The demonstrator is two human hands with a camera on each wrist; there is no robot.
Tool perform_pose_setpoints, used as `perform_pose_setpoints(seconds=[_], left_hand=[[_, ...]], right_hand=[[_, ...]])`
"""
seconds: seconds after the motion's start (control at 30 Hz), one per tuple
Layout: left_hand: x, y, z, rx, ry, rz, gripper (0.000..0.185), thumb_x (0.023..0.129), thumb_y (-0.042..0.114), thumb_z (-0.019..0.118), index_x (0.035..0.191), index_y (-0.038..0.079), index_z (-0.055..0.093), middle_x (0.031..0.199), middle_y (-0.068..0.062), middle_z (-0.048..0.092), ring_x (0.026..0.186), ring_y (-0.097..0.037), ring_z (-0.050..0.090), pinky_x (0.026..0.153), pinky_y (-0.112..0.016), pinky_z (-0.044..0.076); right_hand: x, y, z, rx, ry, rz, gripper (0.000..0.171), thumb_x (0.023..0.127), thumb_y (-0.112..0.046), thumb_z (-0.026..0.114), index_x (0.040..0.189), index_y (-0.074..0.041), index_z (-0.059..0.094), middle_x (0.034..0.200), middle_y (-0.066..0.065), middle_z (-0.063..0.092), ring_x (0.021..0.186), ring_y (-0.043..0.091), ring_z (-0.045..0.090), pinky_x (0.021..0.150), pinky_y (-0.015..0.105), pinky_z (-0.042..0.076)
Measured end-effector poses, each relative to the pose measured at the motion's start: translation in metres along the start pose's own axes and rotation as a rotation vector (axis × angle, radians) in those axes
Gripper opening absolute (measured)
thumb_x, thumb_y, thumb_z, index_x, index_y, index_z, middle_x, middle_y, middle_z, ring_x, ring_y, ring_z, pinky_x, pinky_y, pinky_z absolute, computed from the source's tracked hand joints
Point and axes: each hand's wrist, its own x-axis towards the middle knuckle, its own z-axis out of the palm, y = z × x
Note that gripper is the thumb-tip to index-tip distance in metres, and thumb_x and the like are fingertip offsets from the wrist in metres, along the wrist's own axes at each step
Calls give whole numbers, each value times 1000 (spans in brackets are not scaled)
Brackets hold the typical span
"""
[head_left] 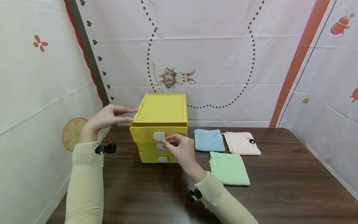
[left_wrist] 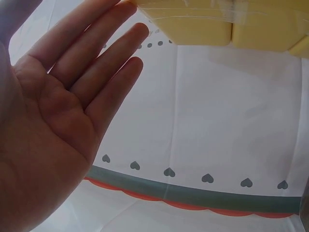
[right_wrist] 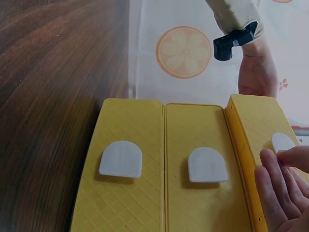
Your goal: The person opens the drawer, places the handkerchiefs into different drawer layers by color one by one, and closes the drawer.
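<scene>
Two fingers (head_left: 167, 142) pinch top drawer's handle (head_left: 158, 136); left hand (head_left: 107, 117) steadies cabinet (head_left: 160, 113).

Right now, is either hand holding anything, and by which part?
The right hand pinches the white handle of the yellow box's top drawer. The left hand holds nothing; straight fingers touch the box's side.

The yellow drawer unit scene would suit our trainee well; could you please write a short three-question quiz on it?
1. True or false: the top drawer stands slightly out from the drawers below.
2. Which hand pinches the top drawer's white handle? A) left hand B) right hand
3. How many folded cloths lie on the table, and in what colours?

Key
1. True.
2. B; the left hand rests flat-fingered against the unit.
3. Three: blue cloth, pink cloth, green cloth.
</scene>
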Motion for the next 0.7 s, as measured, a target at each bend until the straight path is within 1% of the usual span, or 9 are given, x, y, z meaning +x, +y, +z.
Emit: perform_pose_setpoints(seconds=[0.1,0.23,0.37,0.5,0.7], left_hand=[[0,0,0,-2,0,-5,45,81,39,74,124,31,64,128,3,62,115,-10,57,87,-33,48],[0,1,0,-1,0,-2,44,82,39,73,124,32,64,126,8,63,110,-9,58,84,-31,49],[0,2,0,0,-3,5,43,82,38,73,124,33,64,125,10,63,110,-8,58,85,-31,48],[0,2,0,-4,-4,7,43,82,38,73,124,33,64,126,9,63,113,-8,57,89,-36,48],[0,0,-1,-12,-1,2,44,82,38,73,124,32,64,125,6,64,116,-13,57,92,-45,48]], right_hand=[[-2,0,-1,10,-2,0,8,83,-20,74,83,-12,74,72,-1,73,63,2,66,58,20,53],[-5,-1,-1,12,-6,-4,9,83,-21,74,83,-11,74,73,-1,73,64,2,67,59,21,53],[-8,-3,-1,5,-13,0,10,83,-22,74,84,-11,75,74,-1,73,64,1,67,57,21,53],[-10,-6,-2,19,-28,18,11,83,-22,74,84,-11,75,75,-1,73,65,1,67,58,21,53],[-14,-10,-2,50,-48,44,9,83,-19,74,84,-11,75,75,-1,74,65,1,67,60,22,54]])
